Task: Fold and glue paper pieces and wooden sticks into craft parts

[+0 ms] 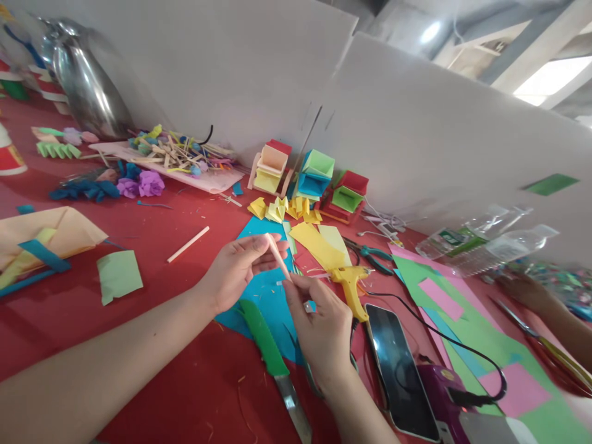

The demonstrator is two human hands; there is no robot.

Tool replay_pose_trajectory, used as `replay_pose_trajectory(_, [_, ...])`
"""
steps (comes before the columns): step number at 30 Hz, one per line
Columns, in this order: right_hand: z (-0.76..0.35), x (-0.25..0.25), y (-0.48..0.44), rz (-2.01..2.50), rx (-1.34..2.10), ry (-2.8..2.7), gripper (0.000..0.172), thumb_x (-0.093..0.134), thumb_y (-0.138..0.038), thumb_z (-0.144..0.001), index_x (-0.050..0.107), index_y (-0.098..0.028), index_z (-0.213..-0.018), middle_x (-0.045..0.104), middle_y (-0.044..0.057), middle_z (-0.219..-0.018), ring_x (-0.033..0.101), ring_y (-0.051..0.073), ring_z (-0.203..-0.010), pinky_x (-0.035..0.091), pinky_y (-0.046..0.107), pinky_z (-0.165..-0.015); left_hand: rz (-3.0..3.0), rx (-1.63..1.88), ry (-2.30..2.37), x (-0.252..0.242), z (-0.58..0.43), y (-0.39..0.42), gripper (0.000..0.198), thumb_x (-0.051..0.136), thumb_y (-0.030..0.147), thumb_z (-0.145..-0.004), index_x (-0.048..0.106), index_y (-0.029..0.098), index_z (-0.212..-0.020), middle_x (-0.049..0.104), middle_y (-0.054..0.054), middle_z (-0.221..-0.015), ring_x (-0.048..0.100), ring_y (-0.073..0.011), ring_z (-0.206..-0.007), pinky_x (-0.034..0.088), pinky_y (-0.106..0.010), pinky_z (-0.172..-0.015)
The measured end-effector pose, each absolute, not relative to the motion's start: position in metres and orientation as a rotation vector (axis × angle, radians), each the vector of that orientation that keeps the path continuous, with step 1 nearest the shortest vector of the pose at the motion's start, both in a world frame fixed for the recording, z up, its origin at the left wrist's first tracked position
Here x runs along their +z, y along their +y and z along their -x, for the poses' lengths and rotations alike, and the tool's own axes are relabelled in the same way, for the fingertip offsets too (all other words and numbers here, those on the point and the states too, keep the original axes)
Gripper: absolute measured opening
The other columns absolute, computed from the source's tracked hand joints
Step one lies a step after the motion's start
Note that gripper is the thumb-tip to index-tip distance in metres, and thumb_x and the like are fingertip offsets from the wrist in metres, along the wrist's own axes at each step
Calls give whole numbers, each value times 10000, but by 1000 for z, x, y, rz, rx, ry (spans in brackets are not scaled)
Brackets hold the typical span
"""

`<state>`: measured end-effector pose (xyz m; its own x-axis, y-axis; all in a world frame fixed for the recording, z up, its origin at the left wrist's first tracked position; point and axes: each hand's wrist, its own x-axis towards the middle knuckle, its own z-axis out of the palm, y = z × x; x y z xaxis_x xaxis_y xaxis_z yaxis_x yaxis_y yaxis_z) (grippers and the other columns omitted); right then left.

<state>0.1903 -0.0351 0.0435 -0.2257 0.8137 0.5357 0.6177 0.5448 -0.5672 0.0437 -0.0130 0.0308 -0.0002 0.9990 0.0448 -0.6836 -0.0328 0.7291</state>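
Above a blue paper sheet [266, 293], a thin peach stick [278, 256], perhaps rolled paper, slants between my two hands. My left hand [240, 265] pinches its upper end with the thumb, the other fingers curved behind it. The lower end sits between the thumb and fingers of my right hand [321, 324]. A similar stick [187, 245] lies on the red table to the left. Below my hands is a knife with a green handle [263, 339]. Just right of my right hand lies a yellow glue gun [351, 287].
A phone [400, 370] and a black cable [444, 330] lie at right, by coloured paper sheets [522, 388]. Folded paper boxes [317, 172] and yellow paper pieces [277, 209] stand behind. Pliers [377, 260] lie beyond the glue gun. Another person's hand [525, 290] is at far right.
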Motion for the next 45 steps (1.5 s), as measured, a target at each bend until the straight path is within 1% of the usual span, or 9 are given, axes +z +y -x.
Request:
replay_pose_trajectory(8, [-188, 44, -38, 1173, 358, -1947, 114, 549, -253, -822, 655, -211, -826, 674, 6, -684, 598, 124, -567, 466, 227, -565, -662, 1495, 560, 34, -41, -14, 177, 643, 274, -756, 684, 161, -886, 710, -71, -915, 651, -191, -888, 475, -320, -840])
replay_pose_trajectory(19, [-186, 47, -39, 1215, 663, -1869, 141, 560, -282, -809, 666, -189, -822, 643, -11, -623, 561, 105, -516, 426, 203, -486, -604, 1497, 548, 33, -41, -14, 130, 628, 256, -772, 672, 160, -847, 714, -43, -830, 664, -157, -799, 499, -277, -779])
replay_pose_trajectory(25, [-186, 47, -39, 1207, 591, -1883, 123, 560, -261, -810, 664, -196, -822, 644, -15, -641, 560, 101, -536, 431, 196, -508, -574, 1434, 518, 35, -40, -15, 186, 588, 234, -808, 649, 165, -969, 712, -48, -858, 659, -150, -826, 503, -239, -750])
replay_pose_trajectory(30, [-186, 45, -38, 1178, 553, -1896, 93, 566, -236, -807, 651, -200, -818, 655, -20, -669, 560, 95, -550, 439, 187, -530, -533, 1401, 500, 35, -43, -17, 234, 550, 228, -837, 598, 181, -1060, 706, -54, -897, 659, -154, -833, 504, -245, -738])
replay_pose_trajectory(35, [-186, 42, -37, 1198, 484, -1894, 88, 562, -234, -802, 642, -196, -805, 645, -20, -641, 571, 107, -549, 440, 199, -537, -512, 1331, 524, 33, -50, -20, 205, 539, 236, -843, 603, 153, -1020, 692, -76, -950, 645, -170, -870, 484, -289, -802])
replay_pose_trajectory(40, [-189, 45, -34, 1233, 476, -1843, 109, 563, -260, -800, 644, -188, -811, 642, -15, -636, 566, 109, -548, 434, 197, -525, -523, 1357, 588, 28, -51, -18, 188, 556, 248, -824, 605, 147, -975, 676, -85, -972, 628, -177, -895, 470, -309, -820])
replay_pose_trajectory(42, [-193, 48, -31, 1258, 469, -1787, 126, 568, -283, -799, 641, -181, -790, 628, -18, -613, 556, 105, -535, 430, 193, -514, -537, 1400, 675, 27, -50, -16, 139, 580, 247, -799, 608, 141, -886, 680, -72, -898, 630, -162, -843, 475, -297, -789])
replay_pose_trajectory(44, [-195, 51, -29, 1288, 463, -1743, 143, 571, -300, -797, 637, -176, -771, 618, -20, -596, 544, 101, -525, 421, 189, -501, -574, 1429, 772, 27, -48, -14, 95, 586, 242, -783, 586, 149, -762, 655, -20, -726, 611, -117, -689, 477, -250, -684])
replay_pose_trajectory(45, [-196, 51, -29, 1295, 466, -1735, 148, 571, -304, -797, 636, -175, -768, 617, -20, -595, 539, 100, -523, 416, 187, -493, -606, 1431, 812, 28, -47, -14, 126, 577, 237, -780, 559, 154, -687, 613, 9, -632, 575, -93, -600, 460, -222, -613])
